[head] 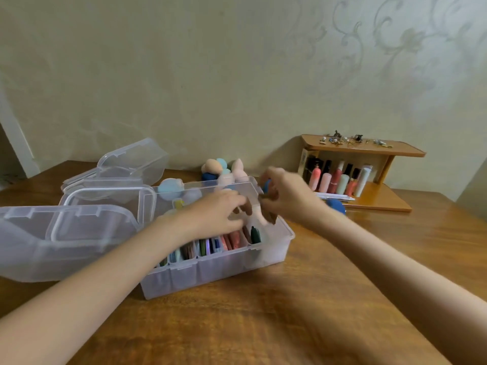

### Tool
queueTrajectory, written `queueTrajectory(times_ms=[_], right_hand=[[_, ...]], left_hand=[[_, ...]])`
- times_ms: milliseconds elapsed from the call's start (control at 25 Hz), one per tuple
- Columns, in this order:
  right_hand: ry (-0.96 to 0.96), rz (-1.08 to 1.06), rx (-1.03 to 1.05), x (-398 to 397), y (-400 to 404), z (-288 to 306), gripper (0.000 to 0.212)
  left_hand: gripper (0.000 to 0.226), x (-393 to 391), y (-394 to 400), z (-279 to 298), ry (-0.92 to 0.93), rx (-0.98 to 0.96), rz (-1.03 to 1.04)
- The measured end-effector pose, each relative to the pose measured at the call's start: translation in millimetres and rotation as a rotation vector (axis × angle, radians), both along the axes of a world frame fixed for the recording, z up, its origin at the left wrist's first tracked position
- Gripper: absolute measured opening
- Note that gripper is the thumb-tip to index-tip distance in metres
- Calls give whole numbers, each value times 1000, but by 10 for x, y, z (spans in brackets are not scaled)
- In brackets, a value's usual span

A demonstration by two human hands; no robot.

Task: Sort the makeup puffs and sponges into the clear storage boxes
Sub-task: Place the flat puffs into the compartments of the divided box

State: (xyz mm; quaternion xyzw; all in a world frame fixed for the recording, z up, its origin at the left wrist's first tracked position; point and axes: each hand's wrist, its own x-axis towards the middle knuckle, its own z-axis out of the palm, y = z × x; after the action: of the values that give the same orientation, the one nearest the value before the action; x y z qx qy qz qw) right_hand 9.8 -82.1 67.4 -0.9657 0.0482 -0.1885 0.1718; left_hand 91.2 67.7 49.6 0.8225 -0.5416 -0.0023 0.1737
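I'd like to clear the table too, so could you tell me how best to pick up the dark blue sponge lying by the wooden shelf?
Probably grip the dark blue sponge across its rounded sides from above; the right forearm hides its left part, and the wooden shelf crowds it behind.

Head view. Both hands meet over a clear divided storage box on a wooden table. The left hand reaches among flat puffs standing on edge in its compartments; the right hand pinches a brown puff. Loose sponges lie behind the box, open lids at left, a wooden cosmetics shelf at right.
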Motion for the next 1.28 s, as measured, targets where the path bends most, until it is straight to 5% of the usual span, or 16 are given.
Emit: queueTrajectory(times_ms=[520,920,1080,1280], right_hand=[[213,-32,-215,-240,93,-284,24],[202,-401,-262,-584,-578,-261,34],[241,-437,-283,-610,-798,-228,39],[281,-507,-284,-593,-908,-140,12]], left_hand=[[32,-227,60,-84,7,57,25],[36,-423,-245,-173,-90,-102,-76],[25,-331,-105,-218,-85,-203,29],[27,-34,184,-264,-23,-232,359]])
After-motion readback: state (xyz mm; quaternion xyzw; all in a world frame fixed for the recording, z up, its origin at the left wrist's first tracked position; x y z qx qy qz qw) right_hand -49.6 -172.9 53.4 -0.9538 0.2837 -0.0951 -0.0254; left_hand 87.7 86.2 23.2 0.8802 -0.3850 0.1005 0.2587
